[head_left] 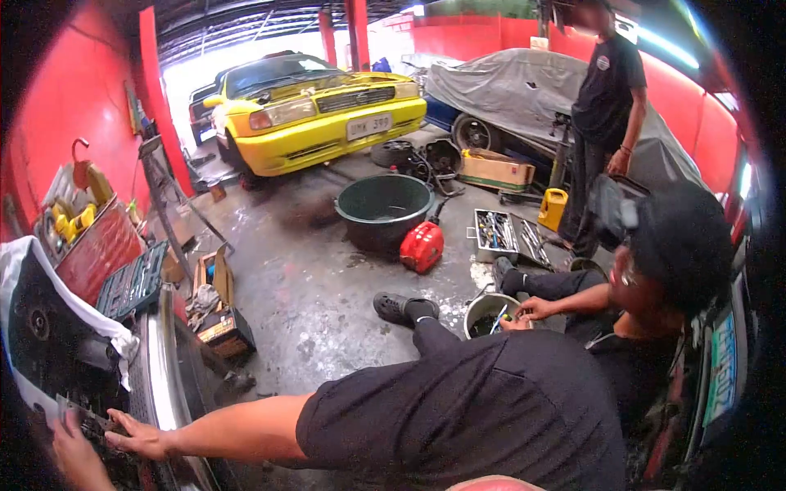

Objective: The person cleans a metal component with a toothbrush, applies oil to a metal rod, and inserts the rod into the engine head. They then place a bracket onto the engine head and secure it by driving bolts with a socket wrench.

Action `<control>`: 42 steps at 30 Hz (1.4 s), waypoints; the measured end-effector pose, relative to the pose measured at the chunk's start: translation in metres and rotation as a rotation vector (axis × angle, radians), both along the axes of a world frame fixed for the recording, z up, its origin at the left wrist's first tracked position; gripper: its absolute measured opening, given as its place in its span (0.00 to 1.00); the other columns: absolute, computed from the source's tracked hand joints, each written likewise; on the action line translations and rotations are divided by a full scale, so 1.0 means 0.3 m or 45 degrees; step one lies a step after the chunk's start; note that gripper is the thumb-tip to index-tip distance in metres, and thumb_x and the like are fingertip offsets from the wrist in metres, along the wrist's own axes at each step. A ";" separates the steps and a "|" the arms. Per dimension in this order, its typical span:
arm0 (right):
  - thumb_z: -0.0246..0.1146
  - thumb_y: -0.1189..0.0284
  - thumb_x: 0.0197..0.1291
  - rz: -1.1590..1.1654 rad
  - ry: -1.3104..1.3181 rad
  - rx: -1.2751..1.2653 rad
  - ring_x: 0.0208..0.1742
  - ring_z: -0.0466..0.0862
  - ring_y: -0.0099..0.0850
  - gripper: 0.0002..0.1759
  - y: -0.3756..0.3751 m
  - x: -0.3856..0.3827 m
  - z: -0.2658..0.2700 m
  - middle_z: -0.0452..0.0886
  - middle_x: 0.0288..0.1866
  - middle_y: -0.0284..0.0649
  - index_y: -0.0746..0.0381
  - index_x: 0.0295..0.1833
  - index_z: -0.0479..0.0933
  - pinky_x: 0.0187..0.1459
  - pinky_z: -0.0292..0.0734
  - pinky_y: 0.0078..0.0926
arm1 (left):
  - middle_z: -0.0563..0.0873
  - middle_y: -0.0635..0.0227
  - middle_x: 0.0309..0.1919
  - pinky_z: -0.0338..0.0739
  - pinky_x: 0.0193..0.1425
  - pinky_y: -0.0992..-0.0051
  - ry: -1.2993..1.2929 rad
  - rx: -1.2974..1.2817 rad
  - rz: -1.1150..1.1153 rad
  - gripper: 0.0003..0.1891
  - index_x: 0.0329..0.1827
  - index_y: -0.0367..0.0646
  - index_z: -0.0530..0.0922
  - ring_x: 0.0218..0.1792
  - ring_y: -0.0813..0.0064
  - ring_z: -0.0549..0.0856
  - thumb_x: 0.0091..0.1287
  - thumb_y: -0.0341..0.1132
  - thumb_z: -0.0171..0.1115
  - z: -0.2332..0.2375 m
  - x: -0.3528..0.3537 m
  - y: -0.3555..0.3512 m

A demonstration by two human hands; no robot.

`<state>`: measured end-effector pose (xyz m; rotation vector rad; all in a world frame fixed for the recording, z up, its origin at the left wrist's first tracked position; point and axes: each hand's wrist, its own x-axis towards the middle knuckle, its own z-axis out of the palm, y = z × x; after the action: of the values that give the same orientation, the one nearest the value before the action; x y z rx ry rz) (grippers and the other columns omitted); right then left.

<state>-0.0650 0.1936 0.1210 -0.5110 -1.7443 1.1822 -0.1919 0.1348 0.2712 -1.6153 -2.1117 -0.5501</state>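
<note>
Reaching arm: right arm (221,430) runs pretty much straight out of the black sleeve (327,425) at bottom centre. It's bare and almost level, all the way to the lower left of the frame.
Right hand: right hand (139,438) is palm down with the wrist flat and the fingers stretched out, pointing left. It isn't curled round anything, just resting on the part (97,425).
Left hand: left hand (74,454) comes up out of the bottom left corner, fingers pointing up, tips at the part's left end. Too dark and blurry down there to say if it grips the part or only touches it.
Part: dark flat metal bit in the lower left corner, lying between the two hands, just left of the chrome bumper (164,360). Long axis goes left to right, dipping a little toward the right. Can't tell which end is which.
Around it: white cloth (70,307) draped above the hands, socket set (135,282) open a bit higher up.
Floor, mid frame: green tub (383,209), red can (422,245) just beside it on the right, tool tray (508,233) open further right.
People: seated person (655,270) at right has both hands at a bucket (490,315). Another person (606,106) stands at upper right beside a covered car (508,82).
Back: yellow car (319,114), upper left of centre, nose toward the camera.
</note>
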 end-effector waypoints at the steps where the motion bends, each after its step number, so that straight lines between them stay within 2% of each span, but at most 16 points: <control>1: 0.43 0.32 0.63 0.032 0.040 -0.075 0.79 0.50 0.45 0.58 -0.003 -0.001 0.015 0.47 0.78 0.57 0.71 0.77 0.38 0.77 0.45 0.36 | 0.81 0.52 0.57 0.67 0.63 0.52 0.131 -0.020 0.118 0.33 0.67 0.41 0.68 0.59 0.50 0.77 0.67 0.56 0.57 0.023 0.130 -0.093; 4: 0.43 0.28 0.59 0.056 0.159 -0.228 0.79 0.53 0.42 0.61 0.057 -0.053 -0.021 0.51 0.78 0.53 0.69 0.78 0.41 0.76 0.46 0.35 | 0.78 0.57 0.62 0.59 0.71 0.50 0.483 0.165 0.199 0.35 0.68 0.42 0.68 0.64 0.55 0.74 0.63 0.54 0.63 -0.069 0.089 -0.094; 9: 0.38 0.23 0.56 0.069 0.365 -0.378 0.66 0.69 0.36 0.61 0.149 -0.069 -0.059 0.66 0.70 0.47 0.68 0.74 0.55 0.70 0.55 0.37 | 0.74 0.63 0.67 0.55 0.73 0.46 0.230 -0.077 0.183 0.31 0.70 0.48 0.65 0.65 0.61 0.74 0.65 0.47 0.61 -0.029 0.016 -0.020; 14: 0.34 0.27 0.61 -0.187 0.405 -0.434 0.45 0.75 0.32 0.47 0.147 -0.084 -0.055 0.78 0.37 0.38 0.61 0.35 0.76 0.57 0.66 0.33 | 0.80 0.55 0.59 0.55 0.73 0.48 0.180 -0.089 0.169 0.32 0.64 0.44 0.73 0.61 0.60 0.78 0.69 0.61 0.49 0.031 0.158 -0.133; 16: 0.38 0.39 0.70 -0.268 0.426 0.165 0.52 0.76 0.34 0.38 0.235 -0.112 -0.128 0.78 0.45 0.41 0.63 0.44 0.77 0.62 0.65 0.36 | 0.80 0.56 0.57 0.57 0.71 0.48 0.499 0.328 0.036 0.40 0.64 0.39 0.71 0.58 0.57 0.79 0.57 0.62 0.65 -0.064 0.132 -0.126; 19: 0.43 0.49 0.72 -0.208 0.287 -0.104 0.54 0.79 0.34 0.28 0.212 -0.059 -0.139 0.80 0.53 0.41 0.61 0.48 0.79 0.58 0.70 0.36 | 0.83 0.55 0.51 0.69 0.61 0.53 0.335 0.411 -0.238 0.36 0.58 0.41 0.75 0.53 0.56 0.81 0.48 0.52 0.75 -0.086 0.112 -0.124; 21: 0.45 0.47 0.70 -0.193 0.253 -0.314 0.53 0.80 0.34 0.29 0.147 -0.039 -0.082 0.82 0.52 0.40 0.58 0.54 0.80 0.55 0.71 0.36 | 0.87 0.58 0.40 0.65 0.61 0.49 0.506 0.389 -0.044 0.28 0.47 0.44 0.81 0.46 0.59 0.85 0.52 0.58 0.69 -0.074 0.099 -0.117; 22: 0.42 0.39 0.68 -0.063 0.196 -0.408 0.56 0.78 0.35 0.37 0.201 -0.048 -0.103 0.81 0.54 0.41 0.59 0.58 0.79 0.56 0.71 0.37 | 0.86 0.62 0.48 0.60 0.64 0.48 0.453 0.368 0.044 0.25 0.51 0.48 0.80 0.52 0.61 0.84 0.64 0.59 0.57 -0.071 0.077 -0.117; 24: 0.37 0.32 0.66 0.429 0.409 -0.608 0.57 0.76 0.34 0.46 0.077 -0.015 -0.009 0.79 0.58 0.43 0.62 0.60 0.76 0.55 0.70 0.37 | 0.88 0.61 0.37 0.62 0.61 0.50 0.438 0.538 -0.031 0.18 0.40 0.48 0.84 0.45 0.60 0.86 0.72 0.48 0.49 -0.069 0.031 -0.096; 27: 0.36 0.30 0.64 0.304 0.509 -0.632 0.56 0.77 0.32 0.49 0.211 -0.062 -0.083 0.79 0.57 0.45 0.63 0.62 0.75 0.55 0.71 0.38 | 0.88 0.58 0.38 0.64 0.60 0.49 0.453 0.468 0.043 0.23 0.39 0.46 0.84 0.45 0.58 0.85 0.69 0.56 0.51 -0.046 0.071 -0.079; 29: 0.42 0.46 0.72 0.027 0.377 -0.176 0.53 0.76 0.33 0.33 0.191 -0.063 -0.131 0.79 0.57 0.40 0.62 0.62 0.73 0.57 0.70 0.39 | 0.87 0.53 0.39 0.64 0.61 0.48 0.381 0.425 0.003 0.32 0.38 0.44 0.83 0.45 0.54 0.85 0.62 0.68 0.54 -0.046 0.122 -0.121; 34: 0.51 0.56 0.73 -0.020 0.426 -0.016 0.73 0.62 0.40 0.31 -0.141 0.208 -0.128 0.61 0.73 0.47 0.63 0.72 0.59 0.73 0.56 0.38 | 0.72 0.62 0.69 0.55 0.71 0.45 0.609 0.185 0.195 0.51 0.73 0.43 0.63 0.69 0.65 0.69 0.51 0.66 0.67 -0.090 0.104 -0.122; 36: 0.52 0.55 0.71 -0.326 0.150 0.295 0.74 0.61 0.42 0.31 -0.226 0.427 -0.271 0.60 0.72 0.50 0.63 0.72 0.60 0.73 0.56 0.38 | 0.70 0.65 0.70 0.53 0.73 0.45 0.640 0.063 0.377 0.49 0.74 0.46 0.61 0.71 0.67 0.67 0.54 0.66 0.64 -0.079 0.119 -0.120; 40: 0.53 0.54 0.70 -0.631 -0.629 -0.130 0.72 0.64 0.47 0.29 -0.322 0.953 -0.738 0.62 0.71 0.51 0.59 0.70 0.63 0.71 0.60 0.43 | 0.73 0.58 0.68 0.52 0.73 0.44 0.513 0.178 0.143 0.44 0.74 0.48 0.63 0.67 0.58 0.72 0.58 0.60 0.66 -0.092 -0.038 -0.060; 41: 0.54 0.55 0.69 -0.825 -0.757 -0.216 0.68 0.68 0.49 0.27 -0.373 1.078 -0.856 0.67 0.68 0.52 0.60 0.66 0.67 0.68 0.65 0.41 | 0.71 0.67 0.70 0.47 0.73 0.43 0.562 0.036 0.280 0.38 0.75 0.57 0.63 0.70 0.63 0.69 0.66 0.67 0.50 -0.077 -0.053 -0.055; 42: 0.53 0.56 0.68 -0.922 -0.960 -0.393 0.64 0.72 0.50 0.26 -0.390 1.197 -0.981 0.71 0.64 0.51 0.60 0.65 0.69 0.64 0.69 0.45 | 0.73 0.60 0.68 0.55 0.72 0.46 0.464 0.066 0.272 0.41 0.74 0.50 0.64 0.68 0.58 0.71 0.63 0.64 0.58 -0.069 -0.032 -0.044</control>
<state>0.2941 0.0767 -0.1734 -1.7809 -1.6979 0.7525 -0.2014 0.1216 0.2504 -1.3231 -1.9436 -0.2180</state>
